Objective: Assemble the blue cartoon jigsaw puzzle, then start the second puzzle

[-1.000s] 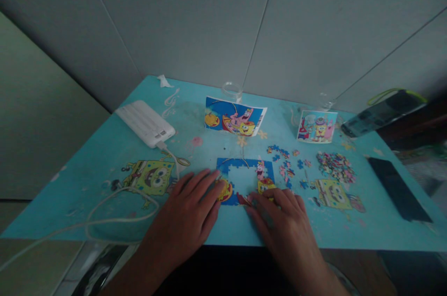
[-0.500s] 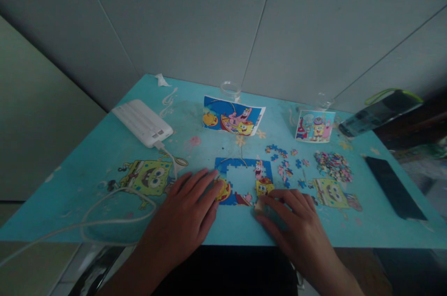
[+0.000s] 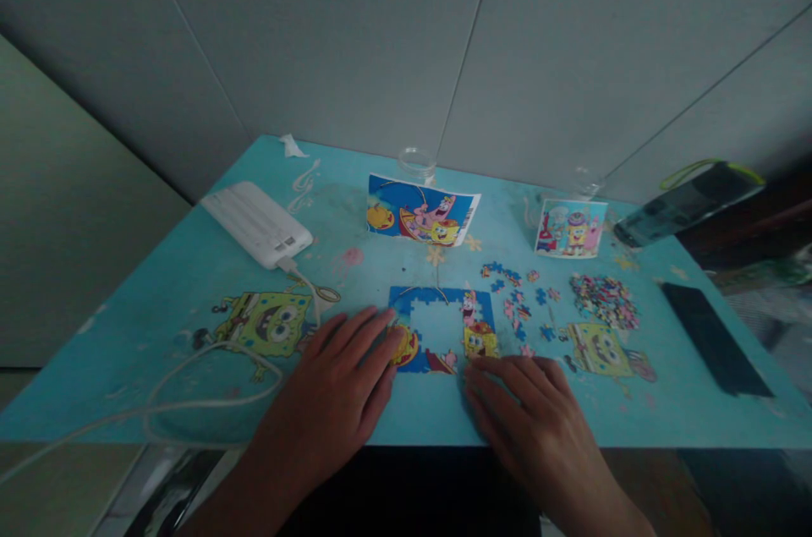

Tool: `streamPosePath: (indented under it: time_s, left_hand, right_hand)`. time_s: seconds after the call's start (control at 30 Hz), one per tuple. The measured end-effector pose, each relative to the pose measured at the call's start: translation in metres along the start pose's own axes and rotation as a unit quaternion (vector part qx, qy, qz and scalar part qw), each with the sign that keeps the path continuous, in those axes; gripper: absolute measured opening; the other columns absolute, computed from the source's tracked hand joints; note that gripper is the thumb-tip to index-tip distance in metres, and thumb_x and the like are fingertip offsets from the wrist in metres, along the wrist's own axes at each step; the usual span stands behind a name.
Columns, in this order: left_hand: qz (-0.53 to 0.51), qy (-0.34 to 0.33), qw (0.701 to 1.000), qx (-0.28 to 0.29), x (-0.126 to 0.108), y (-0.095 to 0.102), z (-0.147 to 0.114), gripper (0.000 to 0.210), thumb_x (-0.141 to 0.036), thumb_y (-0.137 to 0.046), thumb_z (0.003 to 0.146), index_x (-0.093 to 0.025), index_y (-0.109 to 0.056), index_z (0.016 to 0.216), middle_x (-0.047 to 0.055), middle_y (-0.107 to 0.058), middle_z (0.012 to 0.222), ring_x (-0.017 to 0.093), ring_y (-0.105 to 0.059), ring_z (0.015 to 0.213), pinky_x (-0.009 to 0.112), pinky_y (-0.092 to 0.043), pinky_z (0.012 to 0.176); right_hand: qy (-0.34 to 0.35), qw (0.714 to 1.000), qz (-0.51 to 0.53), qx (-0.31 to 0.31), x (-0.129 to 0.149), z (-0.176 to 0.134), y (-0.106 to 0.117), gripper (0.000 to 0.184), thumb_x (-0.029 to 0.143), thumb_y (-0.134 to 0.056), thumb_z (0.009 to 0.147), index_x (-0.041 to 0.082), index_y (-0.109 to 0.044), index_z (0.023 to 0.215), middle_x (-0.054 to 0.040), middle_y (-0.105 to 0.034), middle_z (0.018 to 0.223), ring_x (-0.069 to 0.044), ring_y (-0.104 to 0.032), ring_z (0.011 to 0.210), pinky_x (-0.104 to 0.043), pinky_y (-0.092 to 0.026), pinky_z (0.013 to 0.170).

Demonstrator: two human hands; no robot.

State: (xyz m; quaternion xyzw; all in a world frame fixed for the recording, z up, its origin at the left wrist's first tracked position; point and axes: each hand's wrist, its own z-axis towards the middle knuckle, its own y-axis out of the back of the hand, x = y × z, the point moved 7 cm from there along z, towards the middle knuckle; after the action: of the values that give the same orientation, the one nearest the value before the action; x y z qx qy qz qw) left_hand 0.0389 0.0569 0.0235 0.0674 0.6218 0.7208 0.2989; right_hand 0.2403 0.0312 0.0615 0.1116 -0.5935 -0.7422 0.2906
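A partly assembled cartoon jigsaw puzzle [image 3: 406,298] lies flat before me, its border joined around a gap that shows the tabletop. My left hand [image 3: 346,372] rests palm down with fingers stretched, fingertips on the puzzle's left edge. At the lower right corner, my right hand [image 3: 529,406] has its fingers close together and the thumb tucked near them. Their tips cover that corner, and the puzzle piece pinched there is hidden from view. Loose blue and pink puzzle pieces [image 3: 517,309] are scattered just right of the puzzle.
Behind the puzzle stands a picture card [image 3: 422,211] against a clear jar [image 3: 417,161]. Further right are a smaller card [image 3: 571,228], a heap of pieces [image 3: 606,302], a dark phone-like slab [image 3: 716,338] and a bottle [image 3: 688,203]. A white power bank [image 3: 257,224] trails a cable [image 3: 209,406] leftward.
My right hand has lowered and flattened a little over the puzzle's corner. The pale piece seen between its fingers before is now covered. My left hand has stayed put.
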Motion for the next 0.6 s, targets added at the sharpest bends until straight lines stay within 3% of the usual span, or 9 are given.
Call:
streamPosePath:
  time_s: [0.27,0.6]
  left_hand:
    - [0.007,-0.004,1.0,0.005,-0.001,0.001,0.001,0.039,-0.026,-0.048,0.101,-0.025,-0.056,0.139,0.005,-0.05,0.153,0.028,-0.043,0.14,0.055,-0.035,0.116]
    - [0.015,-0.008,1.0,-0.005,-0.001,0.002,0.001,0.039,-0.025,-0.049,0.1,-0.024,-0.057,0.138,0.006,-0.052,0.151,0.029,-0.046,0.137,0.055,-0.036,0.114]
  right_hand:
    - [-0.007,1.0,0.014,0.006,0.0,-0.003,0.006,0.024,0.021,-0.056,0.1,0.023,-0.068,0.121,-0.0043,-0.074,0.117,-0.023,-0.066,0.102,-0.042,-0.04,0.095]
    - [-0.117,0.992,-0.034,0.02,-0.009,-0.006,-0.008,0.028,0.041,-0.064,0.096,0.025,-0.068,0.119,-0.0085,-0.07,0.108,-0.029,-0.063,0.099,-0.046,-0.046,0.087]
